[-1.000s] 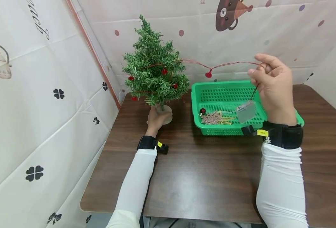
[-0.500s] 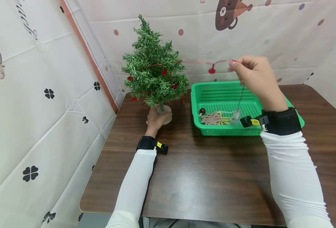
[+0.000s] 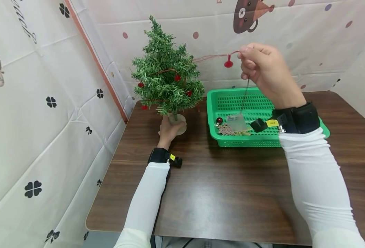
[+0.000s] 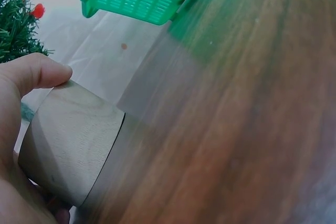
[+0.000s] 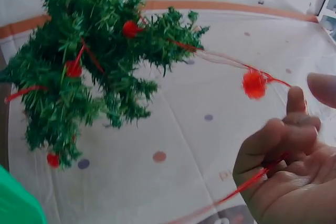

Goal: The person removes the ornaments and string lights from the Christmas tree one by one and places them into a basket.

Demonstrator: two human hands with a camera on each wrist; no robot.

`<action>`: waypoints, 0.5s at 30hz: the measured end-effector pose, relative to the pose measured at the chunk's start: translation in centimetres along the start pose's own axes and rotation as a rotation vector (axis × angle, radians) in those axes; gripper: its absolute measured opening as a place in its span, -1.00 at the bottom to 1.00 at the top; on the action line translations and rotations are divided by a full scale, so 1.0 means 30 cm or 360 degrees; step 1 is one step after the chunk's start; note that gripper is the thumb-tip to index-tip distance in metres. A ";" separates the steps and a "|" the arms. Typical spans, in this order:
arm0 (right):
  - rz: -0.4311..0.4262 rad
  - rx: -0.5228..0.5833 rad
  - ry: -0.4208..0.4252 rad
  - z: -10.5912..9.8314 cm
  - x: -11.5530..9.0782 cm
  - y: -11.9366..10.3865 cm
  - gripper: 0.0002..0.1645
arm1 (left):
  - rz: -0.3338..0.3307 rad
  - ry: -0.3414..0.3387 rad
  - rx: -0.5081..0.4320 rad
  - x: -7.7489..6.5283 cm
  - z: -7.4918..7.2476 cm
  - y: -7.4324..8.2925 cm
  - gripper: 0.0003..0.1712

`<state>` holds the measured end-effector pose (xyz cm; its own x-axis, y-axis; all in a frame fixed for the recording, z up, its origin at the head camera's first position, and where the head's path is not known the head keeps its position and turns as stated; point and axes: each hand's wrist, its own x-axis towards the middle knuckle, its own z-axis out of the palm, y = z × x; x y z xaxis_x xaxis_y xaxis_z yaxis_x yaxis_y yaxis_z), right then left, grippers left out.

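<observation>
A small green artificial Christmas tree (image 3: 167, 72) stands upright at the back left of the table. My left hand (image 3: 167, 131) grips its pale round base (image 4: 73, 137), thumb on top and fingers round the side. From the tree a thin red string of pom-poms (image 3: 213, 56) stretches rightward to my right hand (image 3: 261, 70), which pinches it. One red pom-pom (image 5: 254, 84) hangs between tree and hand; others sit among the branches. Below my right hand the string drops to a clear flat packet (image 3: 236, 122), dangling over the green basket.
The green plastic basket (image 3: 264, 142) stands right of the tree. In it lie a dark red bauble (image 3: 219, 120), pinkish glittery snowflake shapes (image 3: 225, 130) and small yellowish pieces (image 3: 243, 133). A printed white sheet (image 3: 294, 44) hangs behind the brown table (image 3: 213, 193).
My right hand has moved left, lately rising, with the string, bringing it nearer the tree. The dangling packet has swung left over the basket. My left hand keeps its hold on the base.
</observation>
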<state>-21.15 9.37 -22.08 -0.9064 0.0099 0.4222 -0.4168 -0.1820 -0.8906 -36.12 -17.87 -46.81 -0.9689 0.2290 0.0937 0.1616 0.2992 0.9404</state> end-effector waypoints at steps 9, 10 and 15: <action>-0.0062 -0.0088 0.0062 0.078 0.084 -0.036 -0.73 | 0.0026 -0.0003 0.0009 0.002 -0.002 0.001 -0.03; -0.0090 -0.0071 0.0057 0.086 0.090 -0.043 -0.74 | 0.0034 -0.0001 0.0013 0.003 -0.002 0.001 -0.03; -0.0182 -0.0017 0.0018 0.128 0.108 -0.088 -0.79 | 0.0011 0.0006 0.0074 0.001 -0.004 0.004 -0.03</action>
<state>-22.73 6.12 -17.73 -0.8535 0.0409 0.5195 -0.5183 -0.1688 -0.8383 -36.17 -17.95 -46.64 -0.9685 0.2275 0.1015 0.1768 0.3406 0.9235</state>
